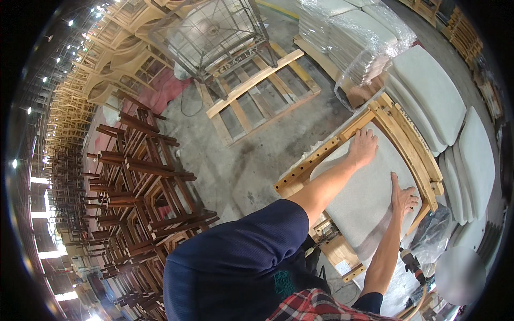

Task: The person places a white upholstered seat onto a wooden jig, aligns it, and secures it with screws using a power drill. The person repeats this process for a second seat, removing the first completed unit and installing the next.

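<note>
the grey pad (353,200) lies at the wood frame (316,158), the left hand (364,148) on its far end, whether flat or gripping i cannot tell, the right hand (403,199) near its right edge, thumb spread from fingers. it looks light, soft-faced, probably stiff beneath, hardly slippery; opposite edges should hold best.

The left forearm (331,186) hides part of the left edge of the grey panel (358,200), and the right forearm (384,262) covers part of its lower right edge. A round blur (460,275) conceals what is behind it. The checked cloth (310,306) is cut by the picture's lower border. The farthest chairs (65,125) are too small to count.
</note>
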`<state>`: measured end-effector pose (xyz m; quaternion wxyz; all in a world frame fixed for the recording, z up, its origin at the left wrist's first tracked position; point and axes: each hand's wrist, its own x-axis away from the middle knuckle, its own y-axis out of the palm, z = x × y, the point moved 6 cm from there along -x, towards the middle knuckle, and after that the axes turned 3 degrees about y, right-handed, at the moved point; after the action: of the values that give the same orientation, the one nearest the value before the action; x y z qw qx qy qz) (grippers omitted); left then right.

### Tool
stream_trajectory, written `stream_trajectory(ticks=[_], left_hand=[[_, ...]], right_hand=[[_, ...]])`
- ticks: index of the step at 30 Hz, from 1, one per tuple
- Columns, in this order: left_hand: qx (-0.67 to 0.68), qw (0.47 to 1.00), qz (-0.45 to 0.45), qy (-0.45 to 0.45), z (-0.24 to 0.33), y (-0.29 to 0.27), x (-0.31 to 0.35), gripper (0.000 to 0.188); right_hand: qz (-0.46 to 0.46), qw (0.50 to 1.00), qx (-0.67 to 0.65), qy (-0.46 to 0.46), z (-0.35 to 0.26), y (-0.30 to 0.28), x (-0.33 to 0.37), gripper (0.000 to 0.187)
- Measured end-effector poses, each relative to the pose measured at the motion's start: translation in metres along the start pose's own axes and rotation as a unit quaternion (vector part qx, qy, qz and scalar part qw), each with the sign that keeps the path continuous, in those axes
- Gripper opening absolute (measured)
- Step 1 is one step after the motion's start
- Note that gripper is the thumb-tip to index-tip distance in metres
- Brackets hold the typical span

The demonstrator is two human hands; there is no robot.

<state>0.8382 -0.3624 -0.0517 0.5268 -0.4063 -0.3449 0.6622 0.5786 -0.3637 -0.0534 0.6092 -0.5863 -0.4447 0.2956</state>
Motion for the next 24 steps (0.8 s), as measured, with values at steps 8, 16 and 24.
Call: stream_trajectory(ticks=[8, 16, 24], left_hand=[[-0.011, 1.000, -0.014, 0.000, 0.002, 0.003, -0.003, 0.030], [0.036, 0.999, 0.003, 0.018, -0.005, 0.003, 0.000, 0.036], [0.150, 0.978, -0.082, -0.118, -0.040, -0.057, 0.087, 0.072]], right_hand=[[-0.007, 1.000, -0.012, 0.028, -0.007, -0.008, -0.001, 0.122], [-0.007, 0.999, -0.024, -0.031, -0.012, -0.014, 0.007, 0.114], [0.072, 0.987, -0.093, -0.108, 0.117, -0.011, 0.079, 0.093]])
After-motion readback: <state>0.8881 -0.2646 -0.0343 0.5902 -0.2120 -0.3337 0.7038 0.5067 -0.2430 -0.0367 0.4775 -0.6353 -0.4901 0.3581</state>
